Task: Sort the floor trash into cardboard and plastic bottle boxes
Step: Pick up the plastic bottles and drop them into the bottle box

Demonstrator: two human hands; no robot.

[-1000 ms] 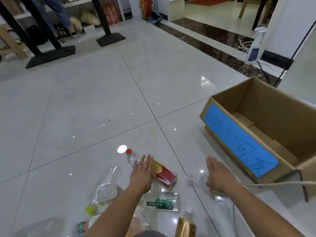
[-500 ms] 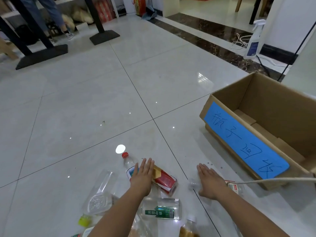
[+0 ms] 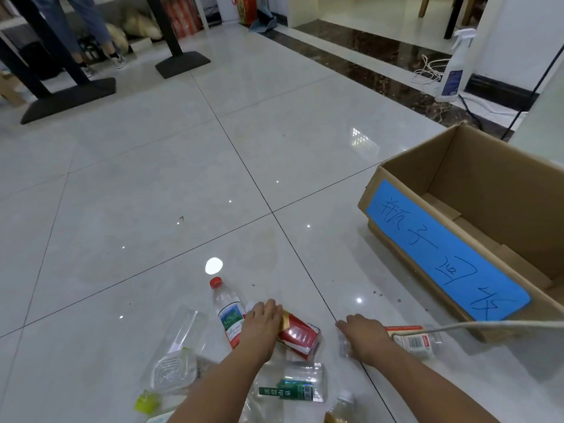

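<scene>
Two bottles to lift together, both lying flat on the floor (image 3: 152, 178) near the cardboard box (image 3: 488, 190). With left hand (image 3: 262, 325) curled over the red-labelled bottle (image 3: 297, 335), cap pointing far-left, long axis diagonal; with right hand (image 3: 363, 335) bent around the clear bottle (image 3: 410, 341), long axis left-to-right, label end toward the box. Squeeze each at the middle before raising, to avoid slipping.

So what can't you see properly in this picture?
Head view:
- Left hand and right hand: their backs hide the fingertips, so their grip on the red-labelled bottle and the white-labelled bottle is unclear.
- Cardboard box: the right edge cuts off its far end.
- Amber bottle: the bottom edge cuts off its body.
</scene>
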